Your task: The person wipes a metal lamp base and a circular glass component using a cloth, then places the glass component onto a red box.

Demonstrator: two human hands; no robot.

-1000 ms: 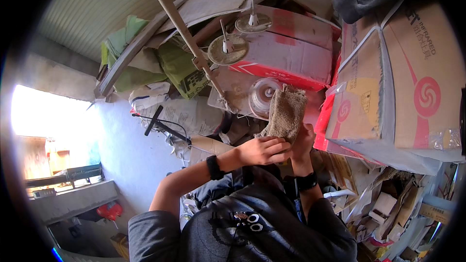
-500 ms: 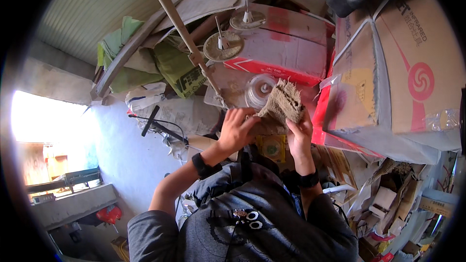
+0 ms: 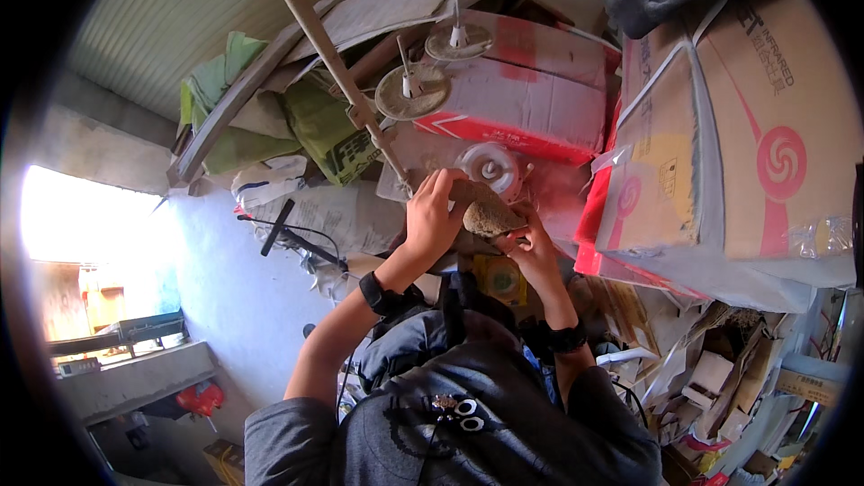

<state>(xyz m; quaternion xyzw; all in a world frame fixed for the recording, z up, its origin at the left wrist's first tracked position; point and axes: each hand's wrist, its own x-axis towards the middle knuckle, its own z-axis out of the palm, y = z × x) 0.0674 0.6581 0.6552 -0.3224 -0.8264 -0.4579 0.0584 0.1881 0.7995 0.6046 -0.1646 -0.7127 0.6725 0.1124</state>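
Note:
Between my two hands is a piece of coarse tan cloth (image 3: pixel 489 219), like burlap, bunched so that a rounded rough end points toward me. My left hand (image 3: pixel 434 214) grips its left side from above, fingers bent over it. With fingers and thumb, my right hand (image 3: pixel 533 250) holds its right end. The fingertips are partly hidden by the cloth. Just beyond it lies a round clear plastic piece (image 3: pixel 490 166) with a white hub.
A red and white carton (image 3: pixel 522 99) lies ahead, with two dusty discs on white spindles (image 3: pixel 412 93) beside it. Large brown cartons (image 3: pixel 765 144) stand at right. A wooden pole (image 3: pixel 315 31) slants down from upper left. A pump-like black handle (image 3: pixel 279 227) is at left.
The cloth has been turned and lowered; its frayed, folded end no longer shows, and a rounded end faces me. My left hand now covers more of it, and my right hand has shifted inward.

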